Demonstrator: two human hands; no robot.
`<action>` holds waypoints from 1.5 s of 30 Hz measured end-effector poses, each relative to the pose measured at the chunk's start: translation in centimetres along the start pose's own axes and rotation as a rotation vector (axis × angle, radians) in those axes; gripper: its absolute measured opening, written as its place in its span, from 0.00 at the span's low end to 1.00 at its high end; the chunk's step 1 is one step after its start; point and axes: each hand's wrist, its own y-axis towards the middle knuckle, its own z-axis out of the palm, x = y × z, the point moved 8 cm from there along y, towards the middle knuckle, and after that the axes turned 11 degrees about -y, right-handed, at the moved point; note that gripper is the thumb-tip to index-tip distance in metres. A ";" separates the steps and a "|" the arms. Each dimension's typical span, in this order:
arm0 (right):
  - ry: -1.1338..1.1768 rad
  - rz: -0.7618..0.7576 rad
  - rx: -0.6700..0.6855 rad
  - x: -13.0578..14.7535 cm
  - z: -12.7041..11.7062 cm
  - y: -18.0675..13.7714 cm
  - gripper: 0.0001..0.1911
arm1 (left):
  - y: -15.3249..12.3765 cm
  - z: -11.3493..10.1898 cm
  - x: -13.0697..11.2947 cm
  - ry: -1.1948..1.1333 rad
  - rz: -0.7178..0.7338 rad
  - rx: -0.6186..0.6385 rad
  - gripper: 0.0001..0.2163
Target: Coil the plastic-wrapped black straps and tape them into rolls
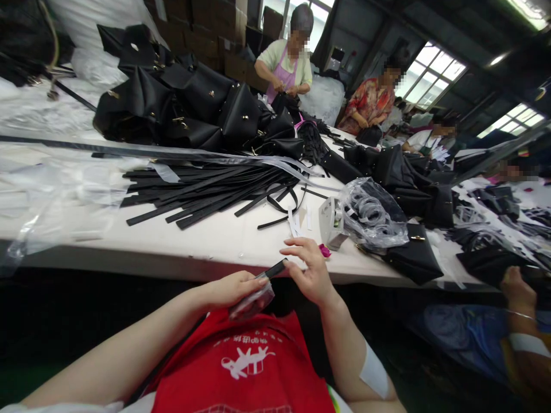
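Note:
My left hand is closed around a black strap wrapped in a clear plastic sleeve, held just in front of my red apron. My right hand pinches the strap's free end with its fingertips, the other fingers curled loosely above it. Both hands hover at the near edge of the white table. A pile of long black straps lies spread across the table ahead of me.
Black handbags are heaped at the back left and more at the right. A clear bag of rings and a small white box sit close by. Other people work at the far side; a co-worker's arm is at right.

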 end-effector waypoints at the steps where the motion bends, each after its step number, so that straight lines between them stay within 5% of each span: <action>1: -0.073 -0.063 0.151 0.5 1.6 -0.5 0.13 | -0.3 0.2 0.5 -0.067 -0.027 0.020 0.28; 4: -0.066 -0.049 0.565 -0.2 7.2 -3.5 0.14 | -0.8 -0.3 2.3 -0.300 -0.094 -0.036 0.29; 6: -0.020 0.055 0.642 -1.4 9.8 -5.2 0.16 | -0.7 -1.0 4.0 -0.431 -0.130 -0.114 0.30; 12: 0.179 0.346 0.540 -5.2 12.5 -6.7 0.21 | 0.2 -4.2 5.8 -0.471 -0.010 -0.379 0.31; 16: 0.180 0.514 0.468 -7.7 12.2 -6.8 0.24 | -1.0 -6.1 3.4 -0.029 0.215 -0.555 0.24; 18: 0.243 0.569 0.479 -8.1 12.6 -7.1 0.24 | -1.2 -6.1 3.1 0.097 0.210 -0.578 0.22; 22: 0.471 0.653 0.418 -7.9 12.6 -7.1 0.25 | -0.7 -5.6 3.8 -0.089 0.209 -0.538 0.23; 27: 0.437 0.647 0.451 -7.7 11.4 -6.4 0.26 | 0.1 -4.9 3.8 -0.152 0.207 -0.443 0.22; 33: 0.007 0.377 0.656 -6.5 11.5 -6.3 0.21 | 0.1 -4.3 2.0 0.307 0.301 -0.523 0.15; 37: -0.022 0.262 0.851 -6.0 11.4 -5.6 0.21 | -0.1 -3.5 2.8 0.396 0.272 -0.538 0.16; 39: -0.162 0.261 0.733 -7.4 9.2 -2.9 0.18 | -0.4 -3.5 3.2 0.418 0.244 -0.578 0.17; 43: -0.672 0.426 0.208 -12.1 2.3 3.6 0.16 | -0.9 -3.6 3.7 0.420 0.178 -0.626 0.18; 45: -0.777 0.499 0.133 -14.1 1.3 5.1 0.15 | -1.0 -3.8 3.9 0.407 0.157 -0.637 0.19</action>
